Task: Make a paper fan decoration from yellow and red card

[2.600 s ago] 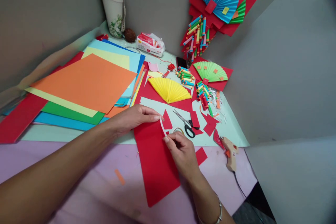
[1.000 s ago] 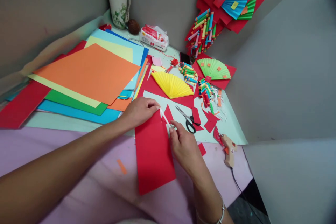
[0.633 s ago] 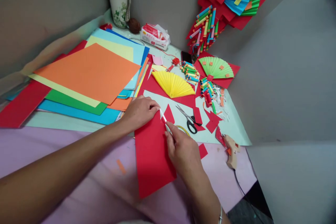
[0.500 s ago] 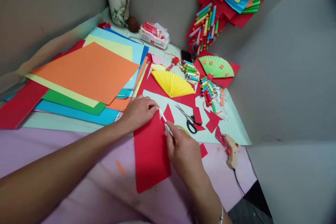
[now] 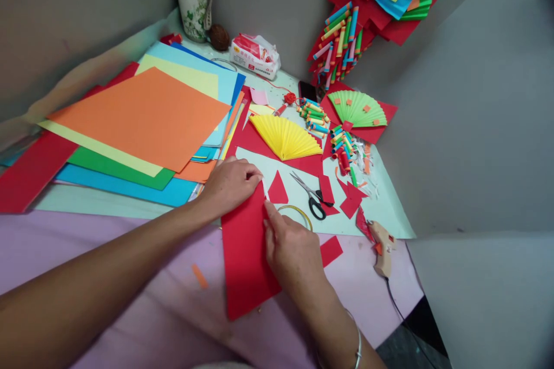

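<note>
A red paper sheet (image 5: 246, 253) lies tilted across the table's front edge, its lower end over the lilac cloth. My left hand (image 5: 231, 184) has its fingers closed on the sheet's top corner. A narrow white tape strip (image 5: 265, 189) runs along the sheet's right edge between my hands. My right hand (image 5: 294, 248) is closed at that edge, index finger on the strip's lower part; what lies under its fingers is hidden. Just behind it is a yellow tape ring (image 5: 308, 218), partly covered. Scissors (image 5: 312, 197) rest to the right, beside a red paper triangle (image 5: 277, 189).
Coloured sheets (image 5: 142, 121) are stacked at left. Behind my hands sits a yellow pleated fan (image 5: 285, 137). Small paper rolls (image 5: 314, 117) and a green fan (image 5: 357, 108) lie farther right. A glue gun (image 5: 383, 248) with its cord is at the right edge. A cup (image 5: 193, 0) stands at the back.
My right hand has shifted left and slightly up against the sheet's edge. The white strip, held slanting off the edge before, now lies along it. More of the tape ring shows.
</note>
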### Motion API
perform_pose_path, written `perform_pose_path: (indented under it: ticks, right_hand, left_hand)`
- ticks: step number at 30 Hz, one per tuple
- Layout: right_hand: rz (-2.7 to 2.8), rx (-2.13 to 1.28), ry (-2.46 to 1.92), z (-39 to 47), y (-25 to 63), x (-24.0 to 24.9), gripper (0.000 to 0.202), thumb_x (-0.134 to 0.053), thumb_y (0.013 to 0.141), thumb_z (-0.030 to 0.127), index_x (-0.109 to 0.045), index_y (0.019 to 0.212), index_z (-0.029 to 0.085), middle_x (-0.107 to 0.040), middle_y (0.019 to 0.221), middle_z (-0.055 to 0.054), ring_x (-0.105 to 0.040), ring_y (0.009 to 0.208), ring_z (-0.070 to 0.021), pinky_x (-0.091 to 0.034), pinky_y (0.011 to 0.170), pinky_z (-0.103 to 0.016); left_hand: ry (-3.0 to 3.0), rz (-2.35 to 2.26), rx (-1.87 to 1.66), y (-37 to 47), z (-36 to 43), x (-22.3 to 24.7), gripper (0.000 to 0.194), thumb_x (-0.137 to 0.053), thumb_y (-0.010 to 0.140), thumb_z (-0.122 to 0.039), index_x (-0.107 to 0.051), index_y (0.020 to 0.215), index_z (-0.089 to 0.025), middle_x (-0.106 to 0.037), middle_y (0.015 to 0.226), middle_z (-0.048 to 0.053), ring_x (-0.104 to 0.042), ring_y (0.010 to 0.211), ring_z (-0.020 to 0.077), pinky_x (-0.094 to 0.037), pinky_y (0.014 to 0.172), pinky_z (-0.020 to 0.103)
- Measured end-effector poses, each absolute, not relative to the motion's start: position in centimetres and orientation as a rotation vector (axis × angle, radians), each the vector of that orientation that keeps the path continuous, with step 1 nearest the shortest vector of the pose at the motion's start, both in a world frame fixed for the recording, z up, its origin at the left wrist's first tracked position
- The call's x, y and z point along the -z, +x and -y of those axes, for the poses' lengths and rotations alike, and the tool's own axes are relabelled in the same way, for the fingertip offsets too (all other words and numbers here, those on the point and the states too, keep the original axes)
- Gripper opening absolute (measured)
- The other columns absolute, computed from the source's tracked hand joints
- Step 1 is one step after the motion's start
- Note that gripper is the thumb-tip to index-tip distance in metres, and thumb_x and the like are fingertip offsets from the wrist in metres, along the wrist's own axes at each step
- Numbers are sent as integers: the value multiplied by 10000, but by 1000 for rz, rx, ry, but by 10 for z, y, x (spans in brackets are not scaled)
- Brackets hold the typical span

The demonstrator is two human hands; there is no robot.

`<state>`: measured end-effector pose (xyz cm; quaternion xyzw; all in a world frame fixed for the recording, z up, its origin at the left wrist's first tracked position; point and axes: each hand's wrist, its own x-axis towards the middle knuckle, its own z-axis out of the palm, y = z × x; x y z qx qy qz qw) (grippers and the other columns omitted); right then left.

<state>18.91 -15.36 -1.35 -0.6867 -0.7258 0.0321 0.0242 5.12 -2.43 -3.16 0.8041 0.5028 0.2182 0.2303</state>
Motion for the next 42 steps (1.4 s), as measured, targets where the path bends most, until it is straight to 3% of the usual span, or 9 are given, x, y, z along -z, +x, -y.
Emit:
perform_pose_path:
  ticks: [42]
  right_hand:
    - [2215,-187,-2127,151,187,22,459,-457,941,242,-503,1397,223,-734,858,-72,-690,709,-189,-470,587,-251]
  left_hand:
    - [2151,-1370,-597,51,23,30,336,-455,852,-341,-772,830,-231,-764,931,56,-612,945,292,-451,807,402]
